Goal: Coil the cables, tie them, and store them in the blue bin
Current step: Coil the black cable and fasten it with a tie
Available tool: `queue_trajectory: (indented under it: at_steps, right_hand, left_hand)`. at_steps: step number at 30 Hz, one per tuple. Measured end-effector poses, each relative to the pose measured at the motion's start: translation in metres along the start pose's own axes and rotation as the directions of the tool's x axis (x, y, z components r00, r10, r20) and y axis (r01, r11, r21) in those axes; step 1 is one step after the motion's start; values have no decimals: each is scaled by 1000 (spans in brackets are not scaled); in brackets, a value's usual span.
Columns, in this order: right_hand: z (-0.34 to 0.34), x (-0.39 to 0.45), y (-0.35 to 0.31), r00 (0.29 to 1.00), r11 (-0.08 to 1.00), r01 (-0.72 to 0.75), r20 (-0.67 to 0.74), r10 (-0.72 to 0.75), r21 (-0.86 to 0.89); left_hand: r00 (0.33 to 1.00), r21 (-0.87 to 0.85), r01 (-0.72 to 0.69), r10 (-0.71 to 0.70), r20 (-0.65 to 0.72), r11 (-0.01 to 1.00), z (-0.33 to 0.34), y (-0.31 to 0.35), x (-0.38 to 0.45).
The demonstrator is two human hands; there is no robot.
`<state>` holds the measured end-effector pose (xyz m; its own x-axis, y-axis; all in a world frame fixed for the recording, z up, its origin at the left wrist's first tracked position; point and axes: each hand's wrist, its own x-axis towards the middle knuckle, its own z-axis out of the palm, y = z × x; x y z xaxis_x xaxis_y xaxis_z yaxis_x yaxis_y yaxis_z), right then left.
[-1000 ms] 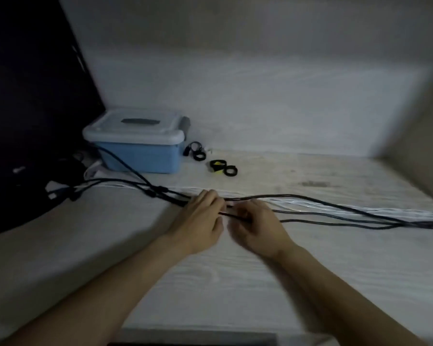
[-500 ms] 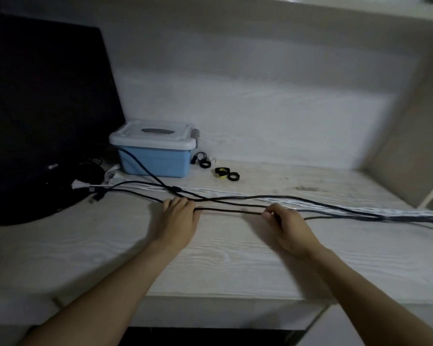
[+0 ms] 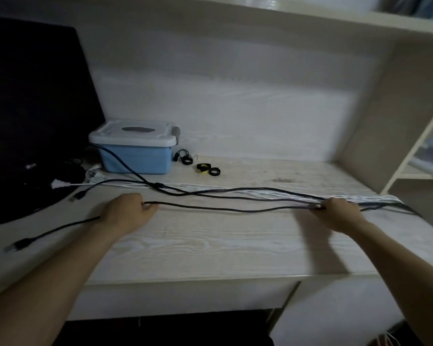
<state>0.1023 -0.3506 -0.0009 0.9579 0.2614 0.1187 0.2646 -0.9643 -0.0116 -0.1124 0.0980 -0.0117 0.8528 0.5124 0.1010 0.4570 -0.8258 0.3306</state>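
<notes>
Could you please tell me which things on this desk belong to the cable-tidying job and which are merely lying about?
Belongs to the job:
- black cable stretched between left hand and right hand
- other black cables
- white cables
- blue bin, lid on
- cable ties

Just lying about:
- monitor
- shelves

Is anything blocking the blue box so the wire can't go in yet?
Yes. The white lid sits shut on the blue bin, and another black cable drapes across its front. Both hands, left hand and right hand, hold the black cable stretched, uncoiled.
</notes>
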Motion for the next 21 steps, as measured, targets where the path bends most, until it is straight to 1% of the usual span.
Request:
queue_trajectory:
  at_steps: [2,4,5,7,9,10,12,15,17,19,21]
  right_hand:
    - [4,1,12,998,999,-49,44,50,-23]
    - [8,4,15,990,998,-48,136,44,28]
    - [10,5,13,984,996,-60,173,48,65]
    - [12,6,4,983,984,-78,179,49,158]
    - [11,11,-13,994,968,-24,106,-3,248]
    - [12,14,-24,997,959,24,66,-44,283]
    - [12,24,-49,988,928,139,11,-152,346]
    - [17,42,-89,953,901,275,33,-303,335]
    - [26,54,-119,934,888,323,38,-354,326]
    - [33,63,-149,921,875,358,32,-389,326]
    - [37,68,-172,908,872,396,15,-418,287]
  left_hand:
    - [998,-67,5,-1,57,998,-3,9,2]
    - [997,-120,-29,37,61,992,-3,21,5]
    - [998,-102,-50,54,41,994,-3,25,7]
    - [998,43,-62,63,-9,997,0,29,13]
    - [995,193,-64,77,-63,979,7,22,24]
    - [994,219,-52,71,-80,974,13,17,30]
    - [995,187,2,17,-98,982,24,9,38]
    - [988,119,74,-56,-144,990,39,7,41]
    - [982,82,71,-56,-178,994,44,6,42]
    - [980,44,32,-23,-196,999,46,5,42]
    - [980,14,1,2,-199,1000,46,3,43]
